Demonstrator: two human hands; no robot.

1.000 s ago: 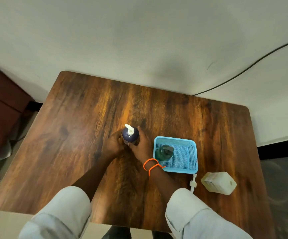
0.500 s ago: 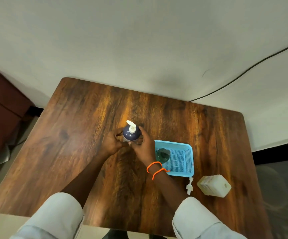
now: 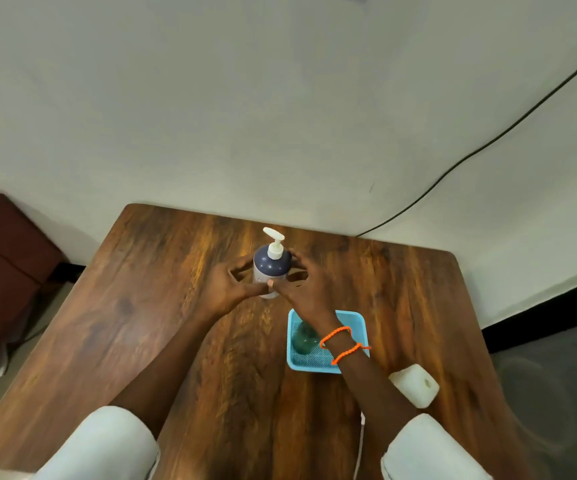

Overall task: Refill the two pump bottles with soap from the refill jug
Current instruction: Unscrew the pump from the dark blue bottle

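Note:
A dark blue pump bottle [image 3: 269, 268] with a white pump head stands upright near the middle of the wooden table [image 3: 141, 306]. My left hand [image 3: 229, 285] grips its left side and my right hand [image 3: 305, 289] grips its right side, thumbs meeting at the front. A green bottle [image 3: 303, 338] without a pump lies in a light blue basket [image 3: 314, 362], partly hidden by my right wrist. The white refill jug [image 3: 415, 384] lies on its side to the right of the basket. A white pump piece [image 3: 360, 445] shows beside my right sleeve.
The table stands against a pale wall. A black cable [image 3: 488, 143] runs down the wall to the table's far right corner. A dark red piece of furniture [image 3: 0, 265] stands to the left of the table.
Both hands have carried the dark blue bottle a little farther from me across the table, still held on both sides. The view has tilted up toward the wall.

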